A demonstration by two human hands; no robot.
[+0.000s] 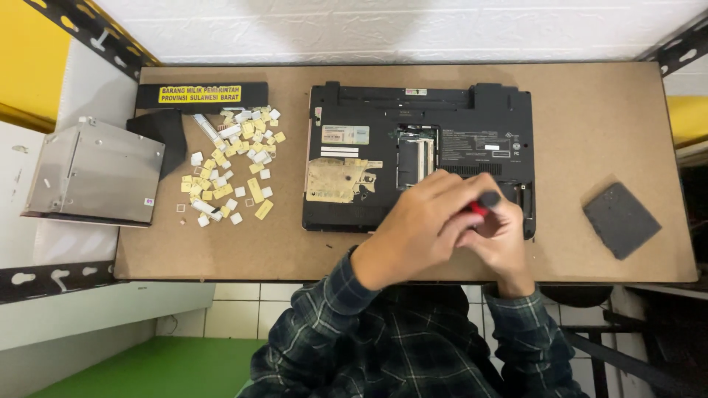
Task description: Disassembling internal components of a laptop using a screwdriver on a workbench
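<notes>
Worktop (221, 250) carries a black laptop (442, 125) flipped belly-up at centre, so its open memory bay faces up; both hands meet at its near right corner; right hand (505, 236) has its grip wrapped round a red-handled screwdriver (483, 205), left hand (420, 225) cupped over, steadying; loose keycaps (232, 166) heaped left; nothing boxed.

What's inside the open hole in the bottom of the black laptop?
In the laptop's open bay, pale upright strips show, perhaps memory sticks. The left hand covers its lower edge.
</notes>
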